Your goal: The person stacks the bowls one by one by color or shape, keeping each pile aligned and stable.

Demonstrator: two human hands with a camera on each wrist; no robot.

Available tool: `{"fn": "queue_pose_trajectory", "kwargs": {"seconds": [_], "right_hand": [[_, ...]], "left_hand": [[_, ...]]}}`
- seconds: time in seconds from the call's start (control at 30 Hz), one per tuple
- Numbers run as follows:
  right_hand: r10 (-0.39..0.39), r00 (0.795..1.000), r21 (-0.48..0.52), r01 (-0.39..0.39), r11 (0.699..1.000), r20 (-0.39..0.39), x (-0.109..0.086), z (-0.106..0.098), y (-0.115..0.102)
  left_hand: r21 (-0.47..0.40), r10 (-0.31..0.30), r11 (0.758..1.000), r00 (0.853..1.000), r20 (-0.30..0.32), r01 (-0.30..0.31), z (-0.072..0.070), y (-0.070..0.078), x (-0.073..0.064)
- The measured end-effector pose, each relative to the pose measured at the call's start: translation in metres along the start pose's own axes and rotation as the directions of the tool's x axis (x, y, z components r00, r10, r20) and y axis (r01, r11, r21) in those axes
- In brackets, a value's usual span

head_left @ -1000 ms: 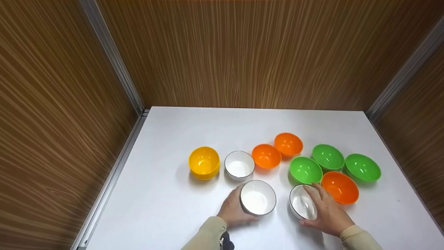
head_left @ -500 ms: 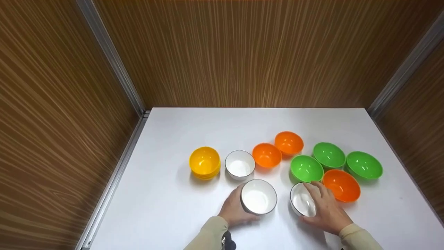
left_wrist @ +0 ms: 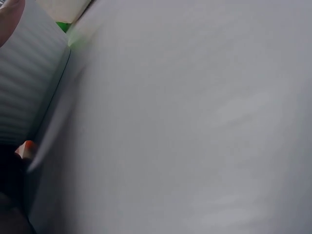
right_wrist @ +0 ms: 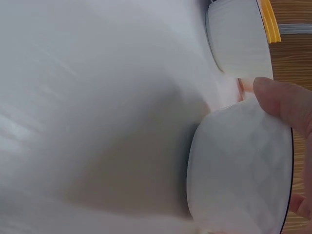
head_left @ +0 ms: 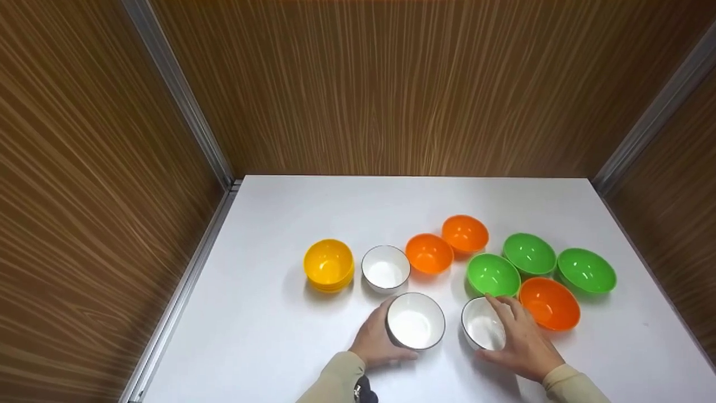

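Two white bowls with dark rims stand near the table's front edge. My left hand (head_left: 376, 337) grips the left white bowl (head_left: 415, 321) from its left side, fingers curled round the wall. The right white bowl (head_left: 482, 330) is held by my right hand (head_left: 521, 337), with fingers (head_left: 499, 309) over its far rim. In the right wrist view my thumb (right_wrist: 285, 105) presses on that bowl (right_wrist: 239, 170). The left wrist view shows only a ribbed white bowl wall (left_wrist: 27, 83) and bare table.
A third white bowl (head_left: 385, 268) and a stack of yellow bowls (head_left: 328, 265) sit behind the left hand. Three orange bowls (head_left: 429, 253) and three green bowls (head_left: 493, 275) crowd behind and right of the right hand. Wooden walls enclose the white table (head_left: 268, 336).
The bowl in my right hand has shifted a little to the left, toward the other held bowl, and sits more level. My left hand and its bowl have barely moved.
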State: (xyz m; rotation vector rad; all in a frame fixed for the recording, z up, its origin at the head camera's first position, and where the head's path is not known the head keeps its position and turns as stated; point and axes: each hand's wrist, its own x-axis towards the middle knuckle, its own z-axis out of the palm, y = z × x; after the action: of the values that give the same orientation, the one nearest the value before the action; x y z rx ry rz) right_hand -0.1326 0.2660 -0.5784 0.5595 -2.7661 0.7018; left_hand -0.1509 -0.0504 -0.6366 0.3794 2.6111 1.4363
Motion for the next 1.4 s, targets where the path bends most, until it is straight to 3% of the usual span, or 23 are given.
{"fn": "queue_pose_trajectory", "kwargs": {"seconds": [0.37, 0.53, 0.73, 0.93, 1.4], "right_hand": [[-0.015, 1.0, 0.116, 0.017, 0.993, -0.017, 0.017, -0.011, -0.029], [-0.087, 0.995, 0.124, 0.094, 0.988, -0.056, 0.035, -0.013, -0.043], [-0.214, 0.972, 0.123, 0.225, 0.967, -0.098, 0.054, -0.004, -0.057], [-0.33, 0.938, 0.116, 0.341, 0.933, -0.105, 0.066, 0.012, -0.066], [-0.39, 0.917, 0.115, 0.397, 0.91, -0.081, 0.076, 0.032, -0.072]], "left_hand": [[0.006, 0.017, 1.0, 1.0, 0.008, -0.017, 0.0, -0.002, 0.0], [0.004, 0.034, 0.999, 0.999, -0.002, -0.034, -0.002, -0.003, 0.0], [0.007, 0.093, 0.996, 0.995, -0.028, -0.092, -0.002, -0.005, 0.002], [0.018, 0.104, 0.994, 0.994, -0.027, -0.104, 0.001, -0.004, 0.002], [-0.003, 0.051, 0.999, 0.999, -0.007, -0.051, 0.0, -0.004, 0.001]]}}
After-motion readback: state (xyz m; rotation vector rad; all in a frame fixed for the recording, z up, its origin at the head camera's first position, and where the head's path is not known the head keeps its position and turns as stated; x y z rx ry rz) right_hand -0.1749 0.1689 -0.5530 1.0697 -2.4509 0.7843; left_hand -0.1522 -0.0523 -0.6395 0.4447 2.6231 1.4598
